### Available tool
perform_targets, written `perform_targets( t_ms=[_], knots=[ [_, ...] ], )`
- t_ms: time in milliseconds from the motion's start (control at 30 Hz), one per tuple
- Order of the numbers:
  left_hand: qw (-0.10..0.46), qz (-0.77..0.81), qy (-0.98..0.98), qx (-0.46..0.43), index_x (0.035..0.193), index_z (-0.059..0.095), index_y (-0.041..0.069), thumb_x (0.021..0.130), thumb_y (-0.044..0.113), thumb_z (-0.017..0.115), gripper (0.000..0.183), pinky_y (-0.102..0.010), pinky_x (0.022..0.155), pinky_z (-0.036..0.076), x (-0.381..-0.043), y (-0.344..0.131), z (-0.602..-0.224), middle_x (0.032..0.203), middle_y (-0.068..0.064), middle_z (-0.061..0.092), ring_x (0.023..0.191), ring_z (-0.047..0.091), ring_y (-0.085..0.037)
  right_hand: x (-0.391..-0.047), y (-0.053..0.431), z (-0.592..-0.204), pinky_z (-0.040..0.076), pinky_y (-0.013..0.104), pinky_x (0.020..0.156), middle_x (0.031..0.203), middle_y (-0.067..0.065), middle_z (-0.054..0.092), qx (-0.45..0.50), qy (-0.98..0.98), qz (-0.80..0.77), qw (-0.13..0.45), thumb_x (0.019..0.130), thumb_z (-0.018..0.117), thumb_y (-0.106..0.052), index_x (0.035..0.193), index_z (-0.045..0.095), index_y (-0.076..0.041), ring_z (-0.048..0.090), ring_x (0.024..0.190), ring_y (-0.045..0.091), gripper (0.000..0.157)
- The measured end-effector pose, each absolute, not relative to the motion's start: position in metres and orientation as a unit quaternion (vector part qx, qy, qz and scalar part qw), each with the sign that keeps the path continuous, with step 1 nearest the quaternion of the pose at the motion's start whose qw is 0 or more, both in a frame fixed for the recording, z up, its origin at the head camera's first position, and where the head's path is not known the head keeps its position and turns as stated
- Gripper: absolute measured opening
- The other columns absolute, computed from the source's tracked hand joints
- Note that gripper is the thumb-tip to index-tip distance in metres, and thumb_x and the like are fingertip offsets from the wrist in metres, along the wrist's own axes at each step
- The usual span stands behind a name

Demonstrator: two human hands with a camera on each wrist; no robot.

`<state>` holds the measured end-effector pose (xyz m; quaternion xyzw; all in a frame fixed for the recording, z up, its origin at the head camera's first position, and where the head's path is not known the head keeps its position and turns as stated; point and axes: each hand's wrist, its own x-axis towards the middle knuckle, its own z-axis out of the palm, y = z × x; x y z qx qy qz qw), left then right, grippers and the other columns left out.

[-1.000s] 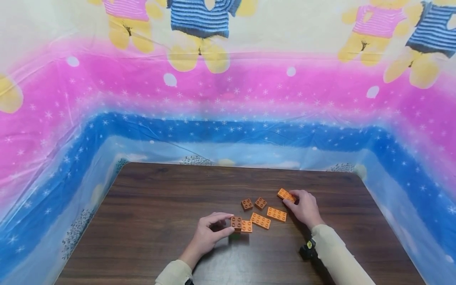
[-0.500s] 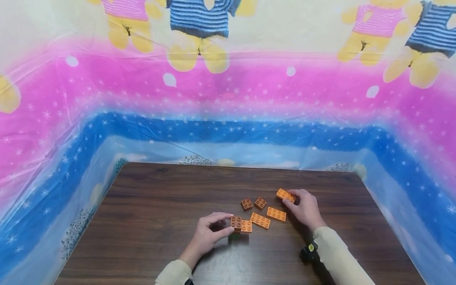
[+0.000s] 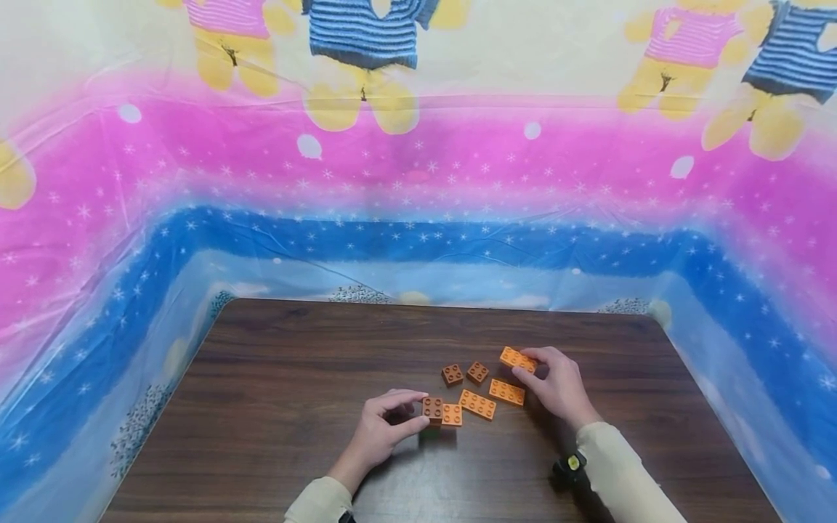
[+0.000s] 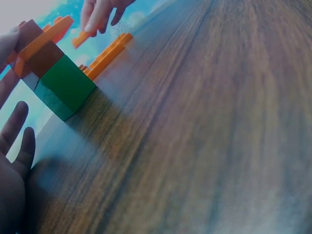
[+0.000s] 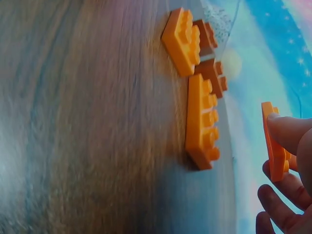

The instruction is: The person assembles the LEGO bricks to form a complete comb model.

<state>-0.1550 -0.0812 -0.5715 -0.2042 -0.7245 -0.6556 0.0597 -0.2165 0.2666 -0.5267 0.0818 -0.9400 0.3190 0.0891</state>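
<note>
Block stack (image 3: 432, 410) stands on table (image 3: 294, 370), left hand (image 3: 381, 427) pinching its top from the left. Right hand (image 3: 559, 380) pinches an orange block (image 3: 514, 357) above table, beyond and right of stack.

No legible txt, nos., labels or brands on orange rect. plastic bricks (image 3: 506, 392), brown sq. plastic bricks (image 3: 452, 374), green plastic block (image 4: 66, 87) or pink/blue printed cloth (image 3: 418, 174); blk wrist-worn device (image 3: 565, 472): too small to tell.
</note>
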Motion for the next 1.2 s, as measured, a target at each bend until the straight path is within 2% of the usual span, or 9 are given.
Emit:
perform_targets(
  t_ms=[367,600,767,967,1100,1200],
  knots=[
    [0.054,-0.656,-0.728,-0.194,0.119,0.079,0.012,0.089,0.012,0.085,0.030,-0.042,0.082,0.058,-0.155,-0.081,-0.571,0.112,-0.006,0.077,0.095,0.067,-0.038,-0.206,0.255,-0.515,0.056,0.054,0.093,0.119,0.007,0.073,0.130,-0.932,0.323,0.100,0.093,0.083,-0.032,0.126,0.076,-0.012,0.068,0.109,0.027,0.040],
    [0.056,-0.657,-0.725,-0.200,0.119,0.079,0.012,0.090,0.012,0.085,0.030,-0.042,0.082,0.057,-0.155,-0.081,-0.572,0.112,-0.007,0.077,0.095,0.066,-0.038,-0.194,0.244,-0.506,0.056,0.046,0.083,0.112,0.001,0.073,0.153,-0.930,0.316,0.107,0.092,0.085,-0.030,0.124,0.076,-0.013,0.067,0.099,0.020,0.038],
    [0.055,-0.659,-0.723,-0.200,0.119,0.079,0.012,0.090,0.011,0.084,0.030,-0.042,0.081,0.058,-0.155,-0.081,-0.571,0.113,-0.008,0.077,0.095,0.066,-0.038,-0.187,0.235,-0.501,0.057,0.046,0.081,0.109,-0.002,0.073,0.164,-0.929,0.315,0.103,0.089,0.087,-0.029,0.123,0.077,-0.014,0.066,0.098,0.016,0.038],
    [0.057,-0.660,-0.721,-0.202,0.119,0.079,0.012,0.090,0.011,0.084,0.030,-0.042,0.081,0.058,-0.155,-0.081,-0.572,0.114,-0.008,0.077,0.094,0.066,-0.038,-0.177,0.229,-0.500,0.057,0.043,0.077,0.103,-0.007,0.071,0.177,-0.923,0.326,0.103,0.088,0.088,-0.029,0.120,0.078,-0.017,0.068,0.093,0.019,0.036],
    [0.061,-0.658,-0.723,-0.203,0.119,0.079,0.012,0.090,0.011,0.084,0.029,-0.043,0.081,0.058,-0.155,-0.081,-0.572,0.112,-0.008,0.077,0.094,0.066,-0.038,-0.171,0.225,-0.500,0.058,0.046,0.080,0.104,-0.007,0.072,0.207,-0.915,0.327,0.116,0.088,0.088,-0.029,0.120,0.078,-0.016,0.069,0.094,0.017,0.035],
    [0.061,-0.657,-0.723,-0.202,0.119,0.079,0.011,0.090,0.011,0.084,0.029,-0.043,0.081,0.058,-0.155,-0.081,-0.571,0.112,-0.008,0.077,0.093,0.066,-0.038,-0.168,0.221,-0.498,0.058,0.043,0.082,0.104,-0.010,0.071,0.225,-0.911,0.325,0.120,0.088,0.087,-0.029,0.120,0.078,-0.017,0.068,0.095,0.011,0.035]
  ],
)
